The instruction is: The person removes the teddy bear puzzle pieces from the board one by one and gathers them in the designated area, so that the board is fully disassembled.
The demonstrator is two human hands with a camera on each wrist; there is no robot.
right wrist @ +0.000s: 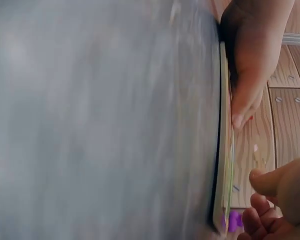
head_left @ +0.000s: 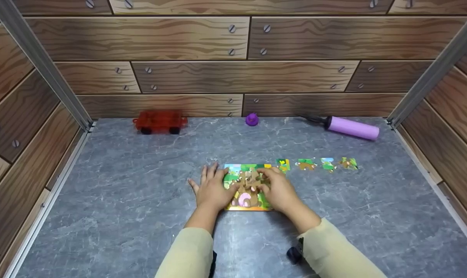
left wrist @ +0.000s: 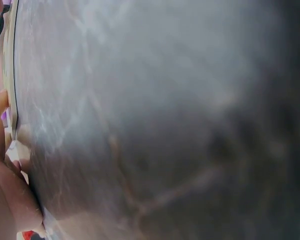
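Observation:
A puzzle board [head_left: 248, 209] with a brown animal picture and a colourful border lies flat on the table. My left hand [head_left: 214, 190] rests at its left edge, fingers spread, with the thumb reaching over the picture. Over the board's right side is my right hand [head_left: 279, 191], thumb and forefinger pinching a puzzle piece [right wrist: 258, 156] that shows tilted in the right wrist view. In that view the right hand's thumb and curled fingers are above the board's edge. The left wrist view catches the left hand [left wrist: 10, 192] low beside the board's side.
Several loose puzzle pieces [head_left: 306, 164] lie in a row right of the board. Along the back stand a red toy wagon [head_left: 160, 121], a small purple toy [head_left: 252, 119] and a lilac cylinder with a black end [head_left: 353, 127]. Wood-patterned walls [head_left: 187, 77] enclose the table.

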